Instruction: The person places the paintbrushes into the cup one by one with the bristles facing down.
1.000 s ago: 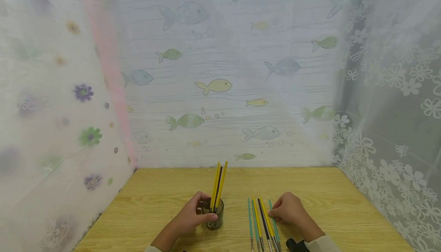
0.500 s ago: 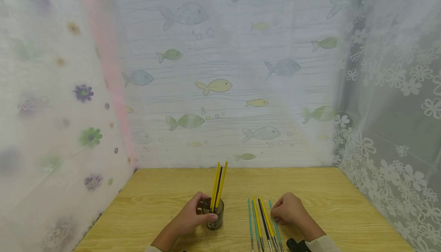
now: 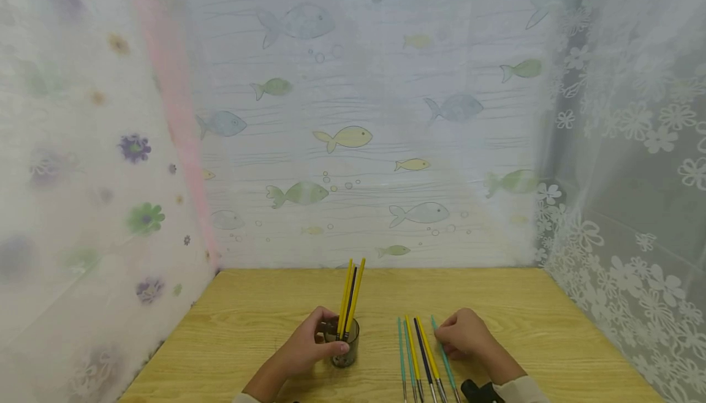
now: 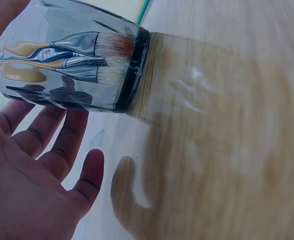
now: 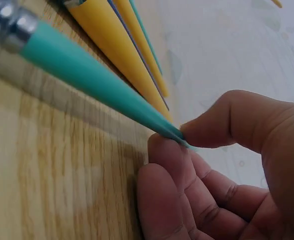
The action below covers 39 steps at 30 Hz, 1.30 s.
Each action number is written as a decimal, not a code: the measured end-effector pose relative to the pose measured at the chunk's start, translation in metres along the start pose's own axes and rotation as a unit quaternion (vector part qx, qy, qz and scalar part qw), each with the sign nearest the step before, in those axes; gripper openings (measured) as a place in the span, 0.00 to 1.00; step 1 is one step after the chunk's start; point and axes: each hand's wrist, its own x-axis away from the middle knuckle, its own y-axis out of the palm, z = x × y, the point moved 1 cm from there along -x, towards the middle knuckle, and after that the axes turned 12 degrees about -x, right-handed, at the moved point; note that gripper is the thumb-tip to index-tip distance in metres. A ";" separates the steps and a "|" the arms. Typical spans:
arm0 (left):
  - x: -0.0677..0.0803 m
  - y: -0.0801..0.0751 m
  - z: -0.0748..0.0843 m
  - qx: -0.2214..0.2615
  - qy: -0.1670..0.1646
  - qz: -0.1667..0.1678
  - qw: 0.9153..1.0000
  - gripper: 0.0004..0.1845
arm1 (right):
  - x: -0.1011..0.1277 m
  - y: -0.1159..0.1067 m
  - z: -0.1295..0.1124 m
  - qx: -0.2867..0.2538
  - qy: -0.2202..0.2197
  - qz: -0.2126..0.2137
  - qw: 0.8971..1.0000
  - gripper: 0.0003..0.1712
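Observation:
My left hand [image 3: 306,345] grips a smoky glass cup [image 4: 112,95] that stands upright on the table. Inside it, bristles down, are paintbrushes [image 4: 82,45] with yellow and dark handles leaning together. At the right, thumb and fingertips of my right hand [image 3: 466,334] pinch the tapered handle end of a teal paintbrush [image 5: 97,82]. Its metal collar end points toward the table's near edge. Just left of that brush lies a row of other paintbrushes [image 3: 423,354] with yellow, dark and teal handles.
A light wood-grain table [image 3: 265,293] spans the front. Behind it hangs a curtain printed with fish [image 3: 353,136], with flowered curtains at both sides. A black strap device [image 3: 481,392] sits by the right wrist.
The teal paintbrush in my right hand has swung its near end slightly right, away from the row. My left hand and the cup stay in place.

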 end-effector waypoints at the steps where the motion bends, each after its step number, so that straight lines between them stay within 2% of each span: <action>1: 0.000 0.000 0.000 0.000 0.000 0.001 1.000 0.27 | 0.000 0.000 0.000 -0.005 0.001 0.004 1.000 0.09; 7: -0.001 0.002 0.001 0.002 -0.002 0.006 1.000 0.27 | 0.000 -0.001 -0.002 -0.037 -0.004 0.024 0.999 0.10; 13: -0.001 0.004 0.005 0.005 -0.006 0.009 1.000 0.28 | 0.000 -0.004 -0.008 -0.101 -0.017 0.007 0.995 0.12; 17: -0.003 0.004 0.005 -0.010 -0.004 0.011 1.000 0.29 | 0.002 -0.005 -0.015 -0.123 -0.028 -0.004 0.992 0.13; 22: -0.003 0.002 0.005 -0.019 -0.003 0.004 1.000 0.30 | 0.006 -0.005 -0.025 -0.127 -0.042 -0.011 0.991 0.13; 32: 0.000 -0.009 0.010 -0.011 0.025 -0.036 0.999 0.31 | 0.012 -0.003 -0.035 -0.127 -0.068 0.025 0.989 0.11; 39: -0.001 -0.007 0.011 0.010 0.039 -0.045 0.998 0.30 | 0.016 -0.002 -0.043 -0.154 -0.097 0.007 0.983 0.12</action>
